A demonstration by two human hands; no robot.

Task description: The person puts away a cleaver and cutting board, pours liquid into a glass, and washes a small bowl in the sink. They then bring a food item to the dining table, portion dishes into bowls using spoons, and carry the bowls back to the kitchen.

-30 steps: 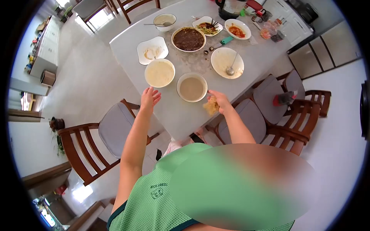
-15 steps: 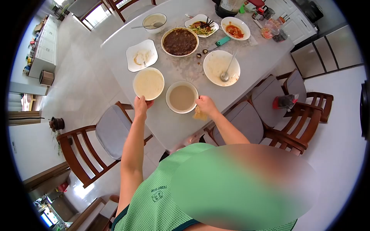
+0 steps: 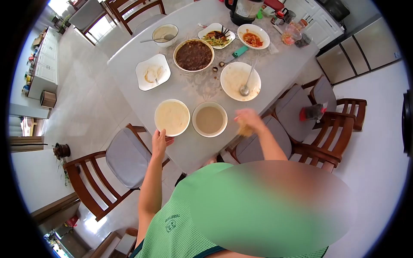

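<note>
My left hand (image 3: 161, 141) grips the near rim of a white bowl of pale, creamy food (image 3: 172, 117), thumb on top. Right beside that bowl stands a second bowl, filled with a greyish-beige liquid (image 3: 210, 119); neither hand touches it. To its right my right hand (image 3: 249, 119), somewhat blurred, holds a crumpled tan cloth-like thing (image 3: 245, 130) under its palm, near the table's right edge. Farther back is a large white bowl with food residue (image 3: 234, 86), a metal ladle (image 3: 245, 89) resting in it.
The grey table (image 3: 193, 148) also bears a bowl of dark brown food (image 3: 193, 55), a square stained plate (image 3: 150, 75), a bowl with a spoon (image 3: 165, 35), two dishes, a green-handled tool (image 3: 240, 51) and a blender (image 3: 244, 12). Wooden chairs (image 3: 129, 150) flank it.
My left hand has taken hold of the creamy bowl and drawn it nearer, beside the liquid bowl. My right hand touched the liquid bowl's rim half a second ago and has moved off rightward.
</note>
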